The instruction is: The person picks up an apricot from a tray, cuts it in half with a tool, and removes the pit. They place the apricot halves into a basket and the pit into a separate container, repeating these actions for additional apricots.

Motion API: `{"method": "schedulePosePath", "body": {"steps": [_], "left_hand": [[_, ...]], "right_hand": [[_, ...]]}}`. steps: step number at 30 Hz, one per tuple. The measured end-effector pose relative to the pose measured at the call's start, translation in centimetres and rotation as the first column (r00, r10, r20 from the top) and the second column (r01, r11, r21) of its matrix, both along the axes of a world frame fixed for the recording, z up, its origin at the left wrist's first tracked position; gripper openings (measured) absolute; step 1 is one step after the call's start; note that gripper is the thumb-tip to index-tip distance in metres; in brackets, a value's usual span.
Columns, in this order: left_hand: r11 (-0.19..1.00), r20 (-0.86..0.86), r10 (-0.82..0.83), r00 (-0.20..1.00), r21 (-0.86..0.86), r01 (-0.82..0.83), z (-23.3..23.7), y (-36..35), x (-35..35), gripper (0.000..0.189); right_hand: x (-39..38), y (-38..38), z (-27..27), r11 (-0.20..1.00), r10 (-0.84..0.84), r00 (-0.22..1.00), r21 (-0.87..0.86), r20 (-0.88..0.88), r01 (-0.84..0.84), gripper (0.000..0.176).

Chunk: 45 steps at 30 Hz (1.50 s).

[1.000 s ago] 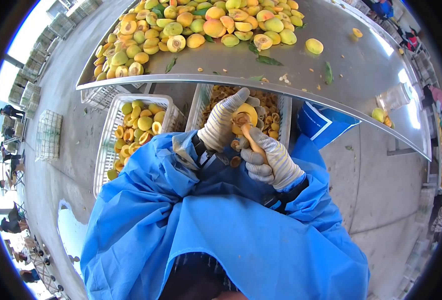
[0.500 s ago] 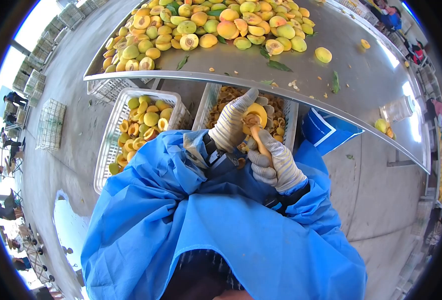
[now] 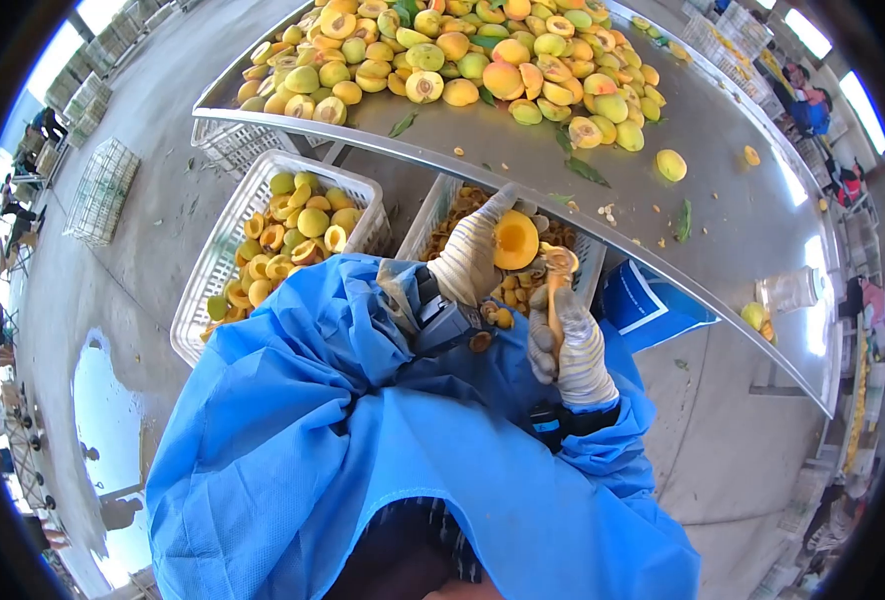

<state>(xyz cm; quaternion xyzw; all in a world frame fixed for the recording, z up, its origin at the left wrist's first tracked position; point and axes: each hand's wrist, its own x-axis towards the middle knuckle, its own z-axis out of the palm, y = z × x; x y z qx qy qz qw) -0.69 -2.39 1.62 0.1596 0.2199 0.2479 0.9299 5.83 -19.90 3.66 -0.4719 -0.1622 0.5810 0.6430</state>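
My left hand (image 3: pixel 470 252), in a striped glove, holds a yellow fruit half (image 3: pixel 515 240) with its hollow facing up. To its right, my right hand (image 3: pixel 568 345), also gloved, grips a wooden-handled tool (image 3: pixel 556 300). At the tool's tip sits a brownish piece (image 3: pixel 560 261), apart from the fruit half. Below the hands, a white crate (image 3: pixel 588 262) holds brown pits and scraps. Another white crate (image 3: pixel 194 290) at the left contains fruit halves.
A metal table (image 3: pixel 442 135) carries a heap of fruit (image 3: pixel 424 57), leaves and a clear jar (image 3: pixel 790 289). A blue bucket (image 3: pixel 647 305) stands under its edge. People and stacked crates are at both far sides.
The tool has come out of the fruit half and moved right with a piece at its tip. The fruit's hollow now shows. The whole view has shifted and turned slightly.
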Motion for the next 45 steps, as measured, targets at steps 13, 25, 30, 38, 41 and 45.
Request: {"method": "schedulePosePath", "body": {"steps": [13,25,30,38,41,45], "left_hand": [[-0.115,-0.183,0.865,0.468,0.834,0.539,2.7,15.4,-13.6,0.029],[0.143,-0.613,0.775,0.153,0.407,0.902,2.3,27.4,3.7,0.051],[0.233,-0.671,0.697,0.254,0.546,0.804,1.8,26.3,4.5,0.066],[0.330,-0.305,0.452,0.838,0.930,0.160,1.6,19.3,1.9,0.059],[0.736,-0.203,0.070,0.977,0.671,0.087,3.9,12.4,-0.4,0.046],[0.871,-0.142,-0.007,0.990,0.485,0.075,4.7,5.5,-1.3,0.042]], "right_hand": [[3.1,-0.2,-3.5,0.990,0.085,0.271,-0.113,0.959,0.089,0.035],[3.7,0.6,-3.1,0.958,0.197,0.273,-0.244,0.942,0.151,0.046],[3.9,1.0,-2.5,0.945,0.224,0.243,-0.271,0.944,0.181,0.049],[4.2,1.2,-2.5,0.969,0.062,0.418,-0.155,0.906,0.193,0.061],[4.2,1.3,-2.9,0.971,-0.004,0.523,-0.121,0.852,0.205,0.061],[4.0,1.6,-2.8,0.965,-0.078,0.700,-0.122,0.710,0.232,0.053]]}}
